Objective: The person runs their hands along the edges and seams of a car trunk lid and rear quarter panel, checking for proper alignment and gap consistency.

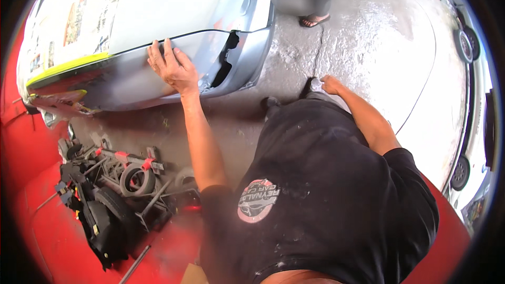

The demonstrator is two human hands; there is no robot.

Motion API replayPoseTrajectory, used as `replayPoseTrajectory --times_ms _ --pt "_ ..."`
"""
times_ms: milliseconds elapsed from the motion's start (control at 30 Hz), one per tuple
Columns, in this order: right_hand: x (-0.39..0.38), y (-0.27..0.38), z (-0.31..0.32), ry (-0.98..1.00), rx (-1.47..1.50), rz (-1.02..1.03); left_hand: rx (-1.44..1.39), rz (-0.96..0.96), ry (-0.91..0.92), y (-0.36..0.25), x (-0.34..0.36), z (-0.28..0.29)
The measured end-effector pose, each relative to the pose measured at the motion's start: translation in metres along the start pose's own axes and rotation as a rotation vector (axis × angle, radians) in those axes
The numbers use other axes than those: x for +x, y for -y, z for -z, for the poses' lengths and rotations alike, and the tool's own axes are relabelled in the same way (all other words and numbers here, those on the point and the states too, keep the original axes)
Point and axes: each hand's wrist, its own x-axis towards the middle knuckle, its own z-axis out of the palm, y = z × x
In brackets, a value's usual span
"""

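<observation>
Resting on the grey panel [134, 78] at the lower edge of the car [173, 5], the left hand [174, 71] lies with its fingers spread apart, their tips close to the dark seam [202, 31] above. It is laid over the outside, not gripped round an edge. The right hand [332, 85] is low in front of the body, its fingers curled together beside a pale thing [315, 85]; whether they clamp on it, I cannot tell.

The panel sits against the car's body, to the person's left and ahead. It looks like a thin, smooth shell: probably light for its length, stiff along the curve but apt to flex near the dark opening [225, 66]. The glossy skin would likely be slippery under a flat palm and easily scratched or smudged, so light, broad pressure suits it. For a firm hold, the lower rim seems better than the face, with a hand well to each side of the middle to limit bending. The narrow stretch by the opening looks weakest, and the yellow tape [68, 68] and paper [76, 13] would give poor purchase.
</observation>
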Motion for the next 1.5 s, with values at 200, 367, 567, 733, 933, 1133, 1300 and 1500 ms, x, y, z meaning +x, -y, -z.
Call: replayPoseTrajectory --times_ms 200,367,567,733,933,1133,1300,1500 --pt "-0.017 -0.082 -0.002 0.081 0.072 -0.094 0.001 0.087 0.146 -0.011 0.002 0.003" --pt "-0.011 -0.113 0.007 0.122 0.083 -0.155 0.223 0.130 0.349 -0.069 -0.002 -0.012" --pt "0.027 -0.101 0.055 0.111 0.065 0.016 0.377 0.184 0.308 -0.078 -0.003 -0.020" --pt "0.050 -0.086 0.084 0.119 0.048 0.021 0.373 0.181 0.284 -0.082 -0.001 -0.021" --pt "0.057 -0.097 0.086 0.094 -0.030 0.132 0.340 0.216 0.267 -0.087 -0.001 -0.024" --pt "0.046 -0.122 0.074 0.203 0.027 0.006 0.349 0.267 0.302 -0.097 0.000 -0.022" --pt "0.040 -0.151 0.057 0.125 0.018 0.092 0.368 0.314 0.256 -0.101 -0.001 -0.026" --pt "0.052 -0.141 0.061 0.261 0.020 -0.058 0.334 0.314 0.271 -0.101 0.000 -0.025"
